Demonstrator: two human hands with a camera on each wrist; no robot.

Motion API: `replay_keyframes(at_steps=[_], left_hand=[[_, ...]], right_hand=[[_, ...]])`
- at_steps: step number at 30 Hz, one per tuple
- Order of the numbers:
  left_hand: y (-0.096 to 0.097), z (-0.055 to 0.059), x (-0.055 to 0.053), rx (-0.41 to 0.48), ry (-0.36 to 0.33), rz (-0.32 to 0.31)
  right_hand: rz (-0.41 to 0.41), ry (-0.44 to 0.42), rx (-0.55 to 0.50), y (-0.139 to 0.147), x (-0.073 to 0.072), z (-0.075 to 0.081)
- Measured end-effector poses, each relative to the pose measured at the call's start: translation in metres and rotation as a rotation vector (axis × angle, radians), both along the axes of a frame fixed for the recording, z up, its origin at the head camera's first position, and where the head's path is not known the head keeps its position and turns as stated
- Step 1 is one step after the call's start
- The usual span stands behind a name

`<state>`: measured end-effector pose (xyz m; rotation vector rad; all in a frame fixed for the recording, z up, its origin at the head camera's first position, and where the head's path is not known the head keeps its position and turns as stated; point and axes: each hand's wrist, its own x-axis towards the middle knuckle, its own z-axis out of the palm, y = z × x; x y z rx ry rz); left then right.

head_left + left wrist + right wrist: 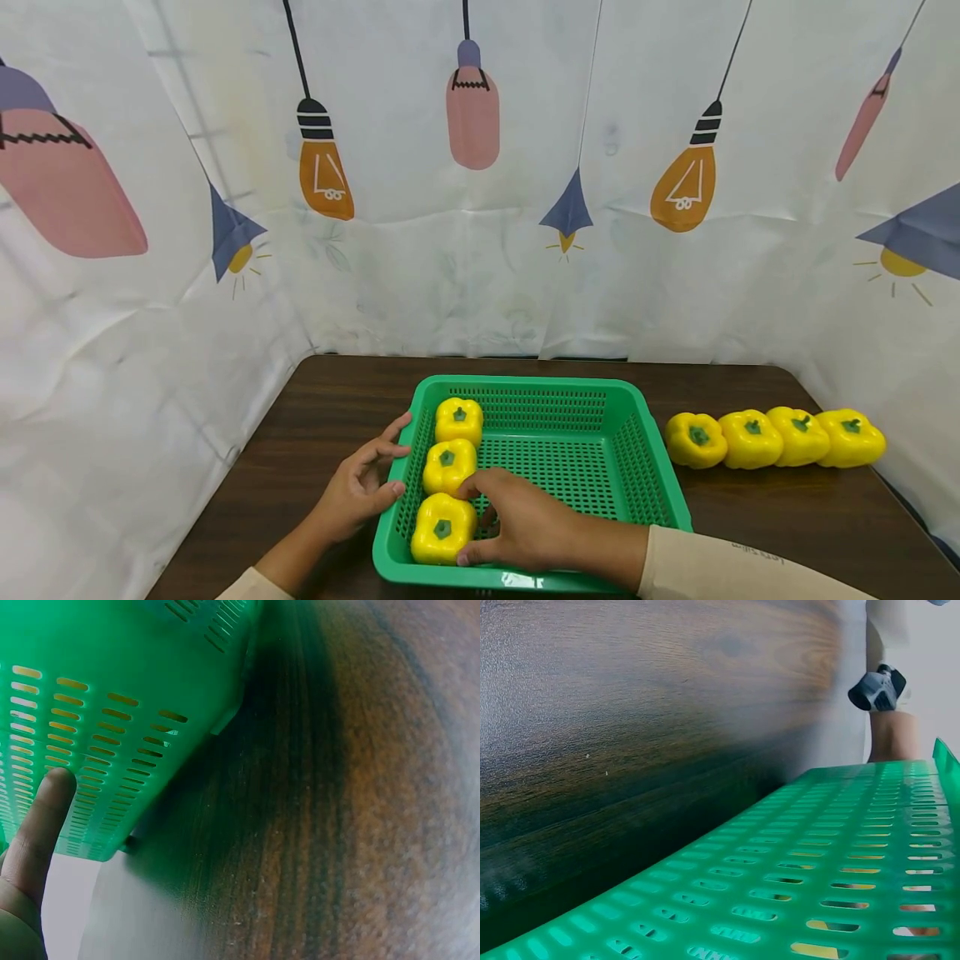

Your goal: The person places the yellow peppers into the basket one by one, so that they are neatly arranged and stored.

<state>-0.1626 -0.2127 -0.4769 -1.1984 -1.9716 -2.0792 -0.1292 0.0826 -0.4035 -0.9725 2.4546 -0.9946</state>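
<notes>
A green plastic basket (pixel 547 385) holds a column of yellow bell peppers along its left side: a back pepper (pixel 459 423), a middle pepper (pixel 457 462) and a front pepper (pixel 431 546). My right hand (pixel 528 521) reaches over the front rim and grips the front pepper by its right side, thumb near the front, index finger behind. Outside the left wall is my left hand (pixel 356 492), fingers spread and relaxed by the rim. One left finger (pixel 37 832) lies against the slotted wall in the left wrist view. The slotted wall (pixel 727 900) largely hides the right hand's work from the right wrist camera.
Several yellow bell peppers (pixel 752 442) sit in a row on the dark wooden table (pixel 787 521), right of the basket. A white curtain (pixel 480 275) with printed lamps hangs behind the table and at both sides. A forearm with a black device (pixel 879 688) shows in the right wrist view.
</notes>
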Motion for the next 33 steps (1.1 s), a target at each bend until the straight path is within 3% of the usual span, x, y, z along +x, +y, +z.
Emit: replay_keyframes(at_steps=[4,10,24,33], left_hand=[[-0.001,-0.001,0.0,0.002,-0.027,0.001],[-0.001,0.0,0.0,-0.014,0.012,0.009],[-0.002,-0.002,-0.001,-0.025,0.001,0.012],[-0.002,-0.001,-0.001,-0.035,-0.011,0.017]], right_hand=[[0.0,-0.012,-0.006,0.0,0.001,-0.001],[-0.013,-0.024,-0.001,0.0,0.001,-0.003],[-0.048,-0.035,-0.029,0.005,-0.001,0.001],[-0.045,-0.148,-0.049,0.024,-0.004,0.012]])
